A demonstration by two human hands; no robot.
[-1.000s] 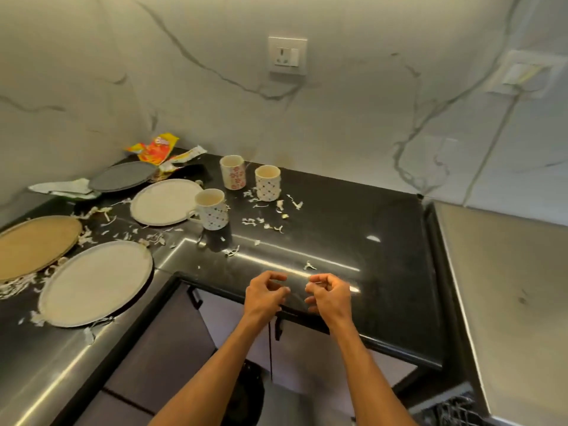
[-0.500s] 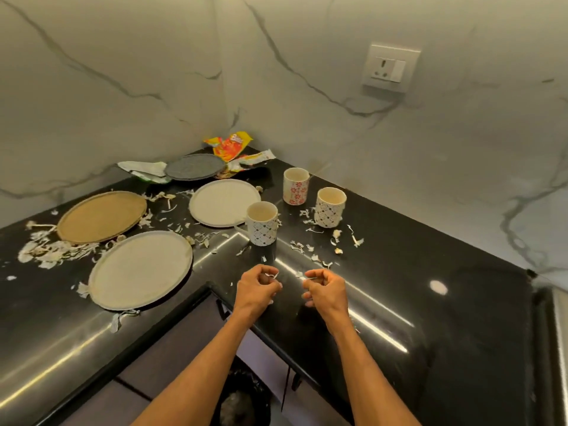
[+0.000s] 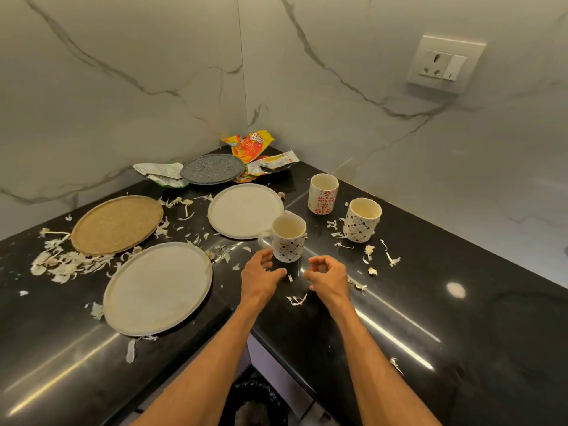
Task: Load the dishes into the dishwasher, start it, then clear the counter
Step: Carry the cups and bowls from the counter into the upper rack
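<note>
Three mugs stand on the black counter (image 3: 461,348): a diamond-patterned mug (image 3: 289,239) nearest me, a red-flowered mug (image 3: 322,194) behind it, and another patterned mug (image 3: 362,220) to the right. Four plates lie to the left: a large white plate (image 3: 158,288), a smaller white plate (image 3: 246,210), a tan plate (image 3: 116,224) and a grey speckled plate (image 3: 212,169). My left hand (image 3: 261,275) hovers just in front of the nearest mug's handle, its fingers relaxed and holding nothing. My right hand (image 3: 327,277) hangs beside it with its fingers loosely curled, also holding nothing.
Pale peel scraps (image 3: 61,262) litter the counter around the plates and mugs. Crumpled snack wrappers (image 3: 250,144) lie in the back corner. A bin with a black liner (image 3: 258,404) stands below the counter's inner corner. A wall socket (image 3: 444,64) is at the upper right.
The view has swung left and closer to the counter corner. Both hands moved forward over the counter toward the nearest mug, and their fingers loosened from a pinched pose.
</note>
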